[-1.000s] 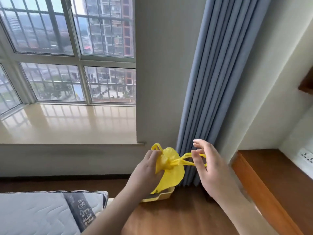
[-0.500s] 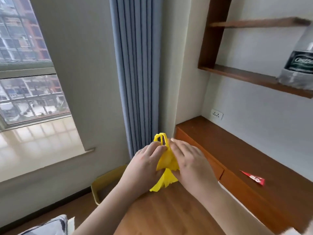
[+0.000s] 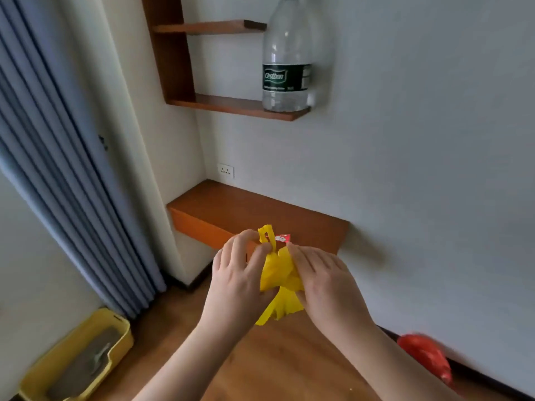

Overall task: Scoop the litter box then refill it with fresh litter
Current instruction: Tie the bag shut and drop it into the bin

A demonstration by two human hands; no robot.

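Observation:
A small yellow plastic bag [image 3: 279,280] is held in mid-air between both hands, its handle loop sticking up. My left hand [image 3: 238,274] pinches the bag's top at the handle, and my right hand [image 3: 320,274] grips its right side. The yellow litter box [image 3: 118,344] sits on the wooden floor at the lower left, by the curtain. Grey litter fills it, and a pale scoop [image 3: 100,358] lies on the litter.
A low wooden ledge [image 3: 254,212] runs along the wall behind my hands, with a small red wrapper [image 3: 283,238] on it. A large water bottle [image 3: 286,57] stands on a wall shelf. A red plastic bag [image 3: 425,354] lies on the floor at the right. Blue curtain [image 3: 63,183] hangs left.
The view has swung right, from the window to the shelf wall. My hands have closed together on the yellow bag, which was being pulled apart by its handles one second ago.

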